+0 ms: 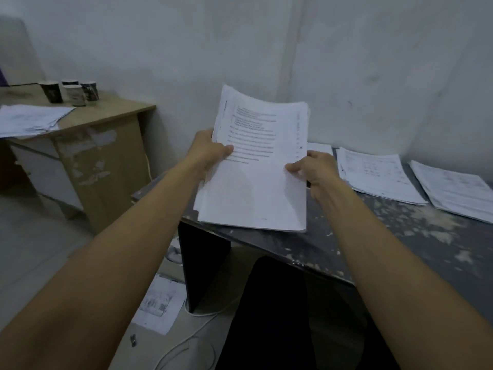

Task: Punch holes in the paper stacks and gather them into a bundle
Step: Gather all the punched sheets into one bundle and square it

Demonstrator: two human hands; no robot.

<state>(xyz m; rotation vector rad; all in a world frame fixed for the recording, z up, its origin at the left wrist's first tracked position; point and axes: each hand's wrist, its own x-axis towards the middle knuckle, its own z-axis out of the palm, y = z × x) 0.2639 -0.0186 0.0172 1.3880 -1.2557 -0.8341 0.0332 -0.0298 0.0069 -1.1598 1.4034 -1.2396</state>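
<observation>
I hold a thick stack of printed paper tilted up over the near left corner of the dark, scuffed table. My left hand grips the stack's left edge, thumb on the top sheet. My right hand grips its right edge, thumb on top. The stack's lower edge rests on or just above the tabletop; I cannot tell which. Two more paper stacks lie flat on the table to the right, one near my right hand and another at the frame's right edge. No hole punch is in view.
A wooden desk stands at the left with loose papers and several dark cups on it. A sheet and a white cable lie on the floor below. A pale wall rises close behind the table.
</observation>
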